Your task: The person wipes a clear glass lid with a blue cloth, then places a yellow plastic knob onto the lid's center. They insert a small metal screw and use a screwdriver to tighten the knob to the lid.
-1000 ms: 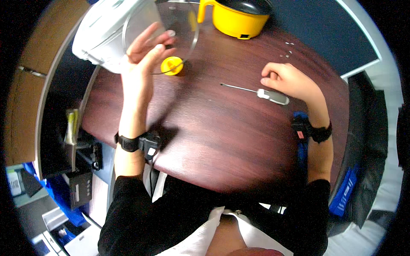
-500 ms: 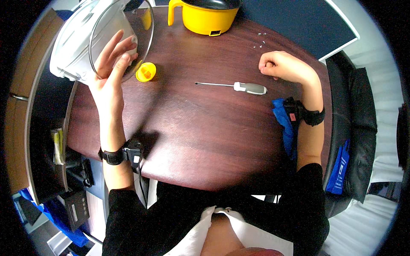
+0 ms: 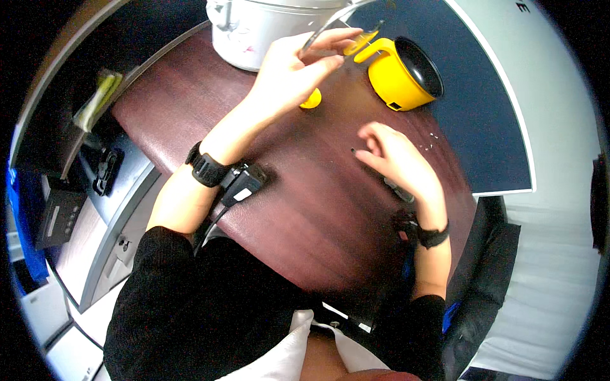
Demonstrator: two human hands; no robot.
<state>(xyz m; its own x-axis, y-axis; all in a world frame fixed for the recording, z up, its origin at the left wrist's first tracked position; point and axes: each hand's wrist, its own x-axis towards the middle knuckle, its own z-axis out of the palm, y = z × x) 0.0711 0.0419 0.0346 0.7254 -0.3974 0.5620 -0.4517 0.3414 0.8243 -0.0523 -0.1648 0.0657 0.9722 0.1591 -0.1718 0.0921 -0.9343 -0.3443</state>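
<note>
My left hand (image 3: 292, 73) is raised over the far side of the dark wooden table (image 3: 298, 209) and grips the rim of a clear glass lid (image 3: 337, 19), which is tilted up next to a white cooker body (image 3: 254, 32). Under that hand a small yellow knob (image 3: 311, 100) lies on the table. My right hand (image 3: 397, 159) lies flat, fingers spread, on top of a screwdriver (image 3: 399, 190); its thin tip pokes out by the fingers and its handle by the wrist. A yellow pot (image 3: 400, 82) with a side handle stands just beyond the right hand.
A dark blue panel (image 3: 489, 127) borders the table on the right, with a few tiny screws (image 3: 433, 141) near its edge. A grey shelf unit with black devices (image 3: 63, 209) stands to the left. A black chair (image 3: 495, 267) is at the right.
My left hand has lifted the glass lid toward the yellow pot. My right hand has moved from beside the screwdriver onto it. The head view has swung left.
</note>
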